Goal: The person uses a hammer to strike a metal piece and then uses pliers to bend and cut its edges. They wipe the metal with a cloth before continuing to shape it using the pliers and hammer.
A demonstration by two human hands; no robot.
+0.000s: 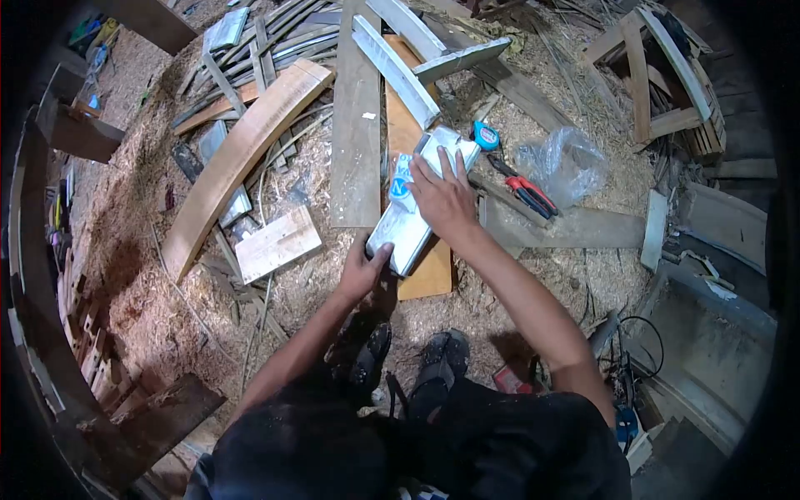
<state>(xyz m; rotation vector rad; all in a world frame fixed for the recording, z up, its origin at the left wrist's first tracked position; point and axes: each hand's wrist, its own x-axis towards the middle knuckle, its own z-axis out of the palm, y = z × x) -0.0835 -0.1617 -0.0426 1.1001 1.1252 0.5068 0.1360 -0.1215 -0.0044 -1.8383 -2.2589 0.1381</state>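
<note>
A pale, white-faced board (pixel 404 237) lies slantwise in front of me over an orange-brown plank (pixel 427 282). My left hand (pixel 363 272) grips its near left edge, thumb on top and the other fingers hidden by the board. Flat on its upper part rests my right hand (pixel 446 198), fingers stretched out. Just left of those fingers is a small blue-and-white item (pixel 401 177). Right of the board's far end are a turquoise tape measure (pixel 486 136) and red-and-black pliers (pixel 531 196).
A curved wooden piece (pixel 243 162) and a short block (pixel 278 244) lie to the left. A long grey plank (pixel 357 125) runs away from me. White curved pieces (pixel 396 71) stand ahead, a clear plastic bag (pixel 562 165) to the right. Shavings (pixel 308 321) cover the floor.
</note>
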